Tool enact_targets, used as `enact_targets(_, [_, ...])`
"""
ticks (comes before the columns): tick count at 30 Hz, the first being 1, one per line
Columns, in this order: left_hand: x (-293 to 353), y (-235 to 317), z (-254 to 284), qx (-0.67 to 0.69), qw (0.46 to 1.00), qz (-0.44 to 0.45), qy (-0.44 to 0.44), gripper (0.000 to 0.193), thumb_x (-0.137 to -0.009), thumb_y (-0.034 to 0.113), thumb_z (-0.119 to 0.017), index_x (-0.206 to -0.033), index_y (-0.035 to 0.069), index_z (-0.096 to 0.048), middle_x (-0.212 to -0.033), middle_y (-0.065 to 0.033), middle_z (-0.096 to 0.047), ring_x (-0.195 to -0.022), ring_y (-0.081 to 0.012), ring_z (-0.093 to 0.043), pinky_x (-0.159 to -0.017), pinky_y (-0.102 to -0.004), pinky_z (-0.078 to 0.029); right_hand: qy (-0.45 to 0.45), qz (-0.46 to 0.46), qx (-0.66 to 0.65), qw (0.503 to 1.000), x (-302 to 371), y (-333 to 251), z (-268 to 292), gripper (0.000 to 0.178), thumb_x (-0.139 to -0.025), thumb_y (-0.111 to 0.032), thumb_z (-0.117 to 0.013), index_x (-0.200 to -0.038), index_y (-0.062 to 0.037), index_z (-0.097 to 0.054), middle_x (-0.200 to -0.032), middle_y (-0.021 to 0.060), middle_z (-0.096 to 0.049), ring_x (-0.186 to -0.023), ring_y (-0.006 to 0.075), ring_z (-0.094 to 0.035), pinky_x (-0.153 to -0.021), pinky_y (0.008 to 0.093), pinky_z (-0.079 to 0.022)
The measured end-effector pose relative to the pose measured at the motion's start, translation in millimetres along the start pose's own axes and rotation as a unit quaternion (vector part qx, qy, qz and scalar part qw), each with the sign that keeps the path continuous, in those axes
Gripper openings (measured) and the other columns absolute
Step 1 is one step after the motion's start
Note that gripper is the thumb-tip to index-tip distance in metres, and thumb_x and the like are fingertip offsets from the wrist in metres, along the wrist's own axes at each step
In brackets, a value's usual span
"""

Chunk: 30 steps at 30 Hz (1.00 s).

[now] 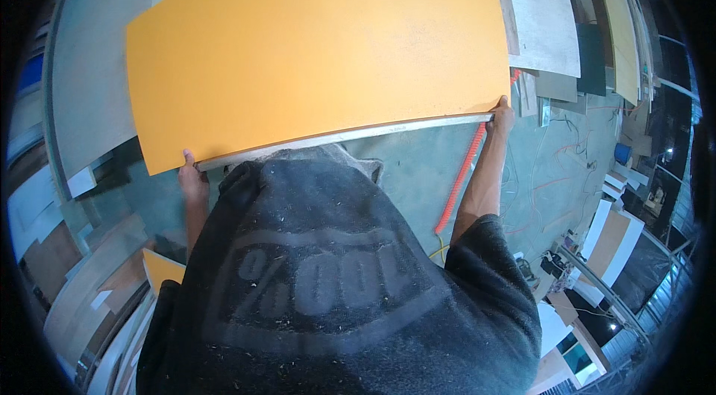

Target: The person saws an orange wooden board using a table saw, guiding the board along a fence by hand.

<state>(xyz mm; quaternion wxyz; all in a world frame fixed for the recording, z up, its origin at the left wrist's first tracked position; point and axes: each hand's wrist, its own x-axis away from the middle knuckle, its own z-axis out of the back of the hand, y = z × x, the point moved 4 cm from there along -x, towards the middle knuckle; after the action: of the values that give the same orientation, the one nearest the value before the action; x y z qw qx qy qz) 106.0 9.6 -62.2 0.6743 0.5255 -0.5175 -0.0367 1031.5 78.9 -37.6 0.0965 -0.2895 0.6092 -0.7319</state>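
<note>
A large orange-yellow panel [321,52] lies flat in front of me, its pale near edge close to my body. My left hand [194,177] grips that edge toward the panel's left end, thumb on top and fingers hidden beneath. At the near right corner my right hand [501,117] holds the panel the same way, the arm stretched out. Beneath and beyond the panel are grey and whitish boards, and the panel covers much of them.
A long grey board [101,74] extends at the left, a whitish sheet [541,14] at the far right. A red coiled hose [459,186] hangs beside my right forearm. Cables cross the greenish floor [552,171]. Board offcuts [97,268] are stacked at the lower left.
</note>
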Motion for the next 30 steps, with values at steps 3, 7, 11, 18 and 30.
enact_targets(3, [7.0, 7.0, -0.1, -0.025, 1.000, -0.005, 0.016, 0.044, -0.111, 0.031, -0.057, -0.142, -0.001, -0.054, -0.126, -0.0112, -0.068, -0.108, -0.0212, -0.068, -0.092, -0.0398, -0.056, 0.026, 0.031, 0.038, 0.998, 24.5, -3.0, -15.9, 0.033, -0.100, -0.017, -0.071, -0.116, 0.0101, -0.061, -0.107, 0.0179, -0.071, -0.089, 0.0281, -0.072, -0.075, 0.0432, -0.060])
enact_targets(7, [15.1, 20.6, -4.3, -0.122, 0.990, -0.062, -0.017, 0.054, -0.110, 0.043, -0.056, -0.141, -0.001, -0.056, -0.121, -0.0125, -0.070, -0.105, -0.0258, -0.068, -0.088, -0.0421, -0.055, 0.055, -0.025, 0.053, 0.997, 48.3, -16.1, -27.9, 0.037, -0.097, -0.020, -0.072, -0.119, 0.0084, -0.062, -0.108, 0.0170, -0.071, -0.087, 0.0287, -0.071, -0.074, 0.0425, -0.060])
enact_targets(11, [28.6, 51.0, -32.7, -0.515, 0.856, -0.015, 0.041, 0.056, -0.103, 0.042, -0.066, -0.131, -0.006, -0.060, -0.116, -0.0184, -0.073, -0.104, -0.0314, -0.072, -0.090, -0.0465, -0.057, 0.163, 0.117, 0.273, 0.941, 38.8, -40.0, 8.6, 0.050, -0.092, -0.027, -0.079, -0.124, 0.0076, -0.062, -0.114, 0.0227, -0.068, -0.105, 0.0367, -0.067, -0.091, 0.0483, -0.055])
enact_targets(18, [46.7, 123.0, -246.0, -0.527, 0.721, -0.443, -0.080, 0.048, -0.096, 0.036, -0.076, -0.125, -0.001, -0.067, -0.123, -0.0239, -0.071, -0.118, -0.0408, -0.067, -0.101, -0.0489, -0.053, -0.265, 0.426, 0.369, 0.783, 316.1, -79.4, -172.8, 0.044, -0.089, -0.026, -0.080, -0.125, -0.0041, -0.065, -0.126, 0.0223, -0.064, -0.123, 0.0413, -0.059, -0.106, 0.0525, -0.047])
enact_targets(30, [84.8, 54.2, -424.4, -0.741, 0.525, -0.338, -0.249, 0.099, -0.093, 0.064, -0.069, -0.171, 0.028, -0.018, -0.179, -0.0066, -0.006, -0.164, -0.0381, -0.003, -0.120, -0.0797, -0.013, -0.422, 0.451, 0.549, 0.564, 449.7, -9.2, -261.8, 0.115, -0.065, -0.060, -0.085, -0.156, -0.0033, -0.046, -0.108, 0.0058, -0.060, -0.104, 0.0226, -0.063, -0.087, 0.0395, -0.049])
